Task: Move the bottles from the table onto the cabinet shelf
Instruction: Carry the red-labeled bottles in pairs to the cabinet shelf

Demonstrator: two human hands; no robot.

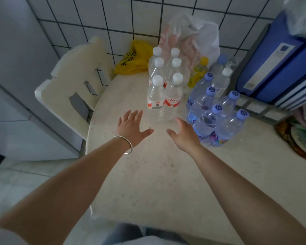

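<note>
On the counter: we see a pale speckled counter (148, 174) set against a white tiled wall (124, 18), both our bare arms reaching out over it.
Left grip: our left hand (132, 128) hovers above the counter with fingers spread and straight, released, holding nothing; a thin silver bangle (125, 145) circles the wrist.
Right grip: our right hand (183, 134) is likewise released, fingers straight, thumb out, just beside the blue-capped bottles.
White-capped bottles: six white-capped bottles (163, 89) with red labels stand upright in two rows on the counter, just beyond our fingertips, between the two hands.
Blue-capped bottles: a cluster of blue-capped bottles (217, 119) stands upright to the right of them, close together.
Other bottles: behind those we see a yellow-capped bottle (199, 71) and one clear bottle with a white cap (222, 82).
Behind: a crumpled plastic bag (193, 36) rises against the tiles, a yellow bag (132, 59) lies to its left.
Right edge: blue binders (276, 64) lean near the wall.
Left: a cream chair (74, 82) stands against the counter's edge.
</note>
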